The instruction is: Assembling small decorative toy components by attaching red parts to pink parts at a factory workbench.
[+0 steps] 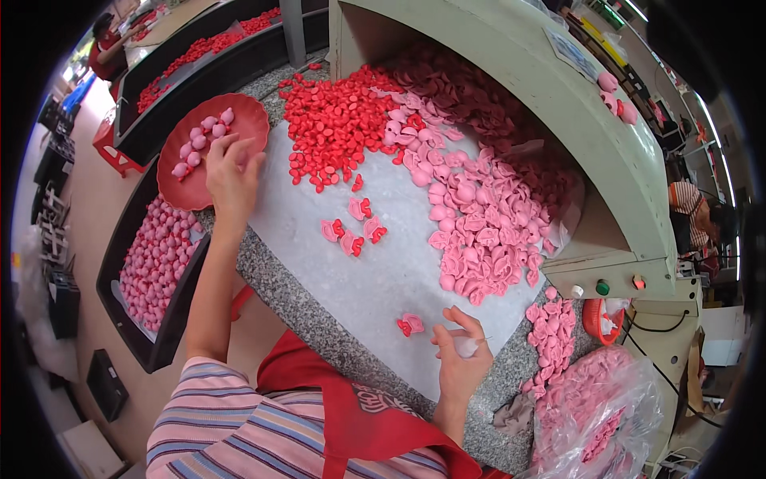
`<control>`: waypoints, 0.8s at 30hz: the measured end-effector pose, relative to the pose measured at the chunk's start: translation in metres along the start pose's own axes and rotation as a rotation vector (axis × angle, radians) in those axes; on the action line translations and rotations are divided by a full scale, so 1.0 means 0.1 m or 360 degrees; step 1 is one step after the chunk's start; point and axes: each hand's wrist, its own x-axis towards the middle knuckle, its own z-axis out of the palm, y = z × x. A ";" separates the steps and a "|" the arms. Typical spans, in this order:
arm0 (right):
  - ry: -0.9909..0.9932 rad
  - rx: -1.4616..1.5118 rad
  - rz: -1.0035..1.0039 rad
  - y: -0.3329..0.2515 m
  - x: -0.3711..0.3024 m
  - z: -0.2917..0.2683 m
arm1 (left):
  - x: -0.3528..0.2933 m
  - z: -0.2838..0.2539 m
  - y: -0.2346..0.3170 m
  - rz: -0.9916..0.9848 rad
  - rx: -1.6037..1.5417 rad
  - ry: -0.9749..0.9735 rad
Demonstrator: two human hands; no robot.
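My left hand [233, 174] reaches over the rim of a round red scalloped plate [177, 137]. Its fingers are curled but apart, and nothing shows between them. Along the plate's inside lies a row of small pink rounded pieces [198, 142]. In my right hand [461, 361] is a small whitish squeeze bottle [465, 346] with a thin needle-like tip. Just left of that hand, a pink piece joined to a red one [410, 324] lies on the white sheet [335, 279]. Several more pink-and-red pieces [352, 243] sit together farther up the sheet.
Heaps of small red pieces [327, 120] and pink curled pieces [487, 215] cover the sheet's far side, partly under a pale metal housing [527, 48]. A black tray of pink pieces [155, 267] stands left. A clear bag [598, 407] and a red basket [594, 319] are right.
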 end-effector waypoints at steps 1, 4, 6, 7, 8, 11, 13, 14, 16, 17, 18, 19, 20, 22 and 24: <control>-0.0011 -0.0005 -0.0012 0.00 0.00 0.01 | -0.09 -0.01 0.19 0.0106 -0.0117 -0.0067; 0.0026 -0.0022 0.0001 0.05 -0.02 -0.07 | -0.48 -0.21 0.93 0.0461 -0.0314 -0.0551; 0.0051 -0.0033 0.0022 0.06 -0.04 -0.16 | -0.87 -0.33 1.15 0.0588 -0.0732 -0.0868; 0.0102 -0.0068 0.0125 0.06 -0.05 -0.21 | -1.06 -0.40 1.29 0.0556 -0.0887 -0.1043; 0.0156 -0.0102 0.0225 0.06 -0.07 -0.25 | -1.20 -0.42 1.43 0.0526 -0.1044 -0.1215; 0.0188 -0.0111 0.0293 0.06 -0.13 -0.35 | -1.44 -0.27 1.66 0.0557 -0.1028 -0.1228; 0.0210 -0.0070 0.0239 0.07 -0.19 -0.38 | -1.50 -0.24 1.71 0.0563 -0.1110 -0.1300; 0.0211 -0.0023 0.0183 0.06 -0.23 -0.38 | -1.52 -0.23 1.74 0.0559 -0.1174 -0.1366; 0.0202 -0.0013 0.0232 0.06 -0.27 -0.38 | -1.50 -0.25 1.78 0.0336 -0.1298 -0.1566; 0.0177 -0.0007 0.0278 0.07 -0.28 -0.37 | -1.49 -0.25 1.80 0.0089 -0.1408 -0.1753; 0.0197 0.0000 0.0274 0.06 -0.30 -0.35 | -1.49 -0.27 1.84 0.0112 -0.1414 -0.1760; 0.0128 0.0013 0.0260 0.04 -0.31 -0.31 | -1.50 -0.29 1.89 -0.0383 -0.1873 -0.1973; 0.0058 0.0024 0.0246 0.03 -0.31 -0.28 | -1.50 -0.30 1.93 -0.0918 -0.2312 -0.2148; 0.0112 0.0105 0.0340 -0.03 -0.27 -0.27 | -1.49 -0.28 2.00 -0.1070 -0.2375 -0.2252; 0.0162 0.0188 0.0434 -0.08 -0.24 -0.30 | -1.46 -0.28 2.07 -0.1229 -0.2431 -0.2353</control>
